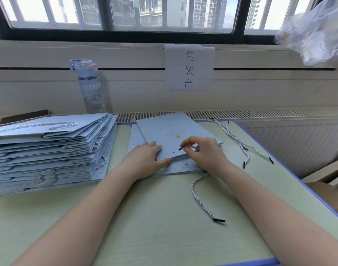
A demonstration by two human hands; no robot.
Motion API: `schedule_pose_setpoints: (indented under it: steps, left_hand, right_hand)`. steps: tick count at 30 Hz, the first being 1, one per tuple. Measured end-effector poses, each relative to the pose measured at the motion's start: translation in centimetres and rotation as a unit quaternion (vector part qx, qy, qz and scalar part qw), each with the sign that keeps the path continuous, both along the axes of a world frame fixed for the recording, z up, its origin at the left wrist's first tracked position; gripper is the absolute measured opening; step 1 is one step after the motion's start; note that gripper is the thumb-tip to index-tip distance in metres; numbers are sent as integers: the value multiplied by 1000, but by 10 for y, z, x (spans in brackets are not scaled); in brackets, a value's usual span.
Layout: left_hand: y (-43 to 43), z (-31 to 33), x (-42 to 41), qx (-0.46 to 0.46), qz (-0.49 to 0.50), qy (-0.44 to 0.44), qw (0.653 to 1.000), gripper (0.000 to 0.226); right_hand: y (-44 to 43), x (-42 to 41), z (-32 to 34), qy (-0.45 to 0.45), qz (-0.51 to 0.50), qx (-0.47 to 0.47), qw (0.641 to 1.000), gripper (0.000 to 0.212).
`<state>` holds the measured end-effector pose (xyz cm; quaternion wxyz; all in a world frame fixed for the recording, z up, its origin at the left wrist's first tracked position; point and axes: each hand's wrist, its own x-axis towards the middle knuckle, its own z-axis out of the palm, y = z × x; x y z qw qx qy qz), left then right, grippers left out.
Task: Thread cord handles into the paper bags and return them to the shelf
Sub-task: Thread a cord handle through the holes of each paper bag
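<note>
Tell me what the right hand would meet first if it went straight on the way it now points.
Probably the top paper bag, near its punched holes; the right hand aims the cord's black tip leftward and down. Depth is unclear.

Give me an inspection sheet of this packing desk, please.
Surface: pale green desk with blue edge.
Job's things: blue paper bag lying flat atop another; stack of bags at left; loose cords at right.
Clutter: water bottle and a dark flat object behind the stack.
Hands: left hand presses the bag flat; right hand pinches a cord near its black tip.
Cables: nothing seen.
Surroundings: window, paper sign, vent grille.
</note>
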<state>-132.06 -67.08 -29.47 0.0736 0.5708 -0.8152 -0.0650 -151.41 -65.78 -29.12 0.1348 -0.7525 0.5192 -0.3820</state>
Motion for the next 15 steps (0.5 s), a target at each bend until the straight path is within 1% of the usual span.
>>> schedule_pose_setpoints:
  steps: [3,7,9,12,15]
  left_hand:
    - [4,9,2,15,-6,13,1000,51]
    - [7,17,7,30,-28,-1,999,47]
    - [7,21,12,50,-39,-1,998,47]
    - [10,25,12,58,-57,3,997,46]
    - [13,17,3,46,-62,15,997,46]
  right_hand:
    - [-2,-2,1,5,-9,-38,999,19]
    - [-4,-4,-1,3,-13,-54,998,16]
    - [-5,-3,-3,6,-10,-53,999,14]
    - [-7,-1,-3,8,-6,-49,999,11]
    - [-6,-2,-3,11,8,-10,1000,12]
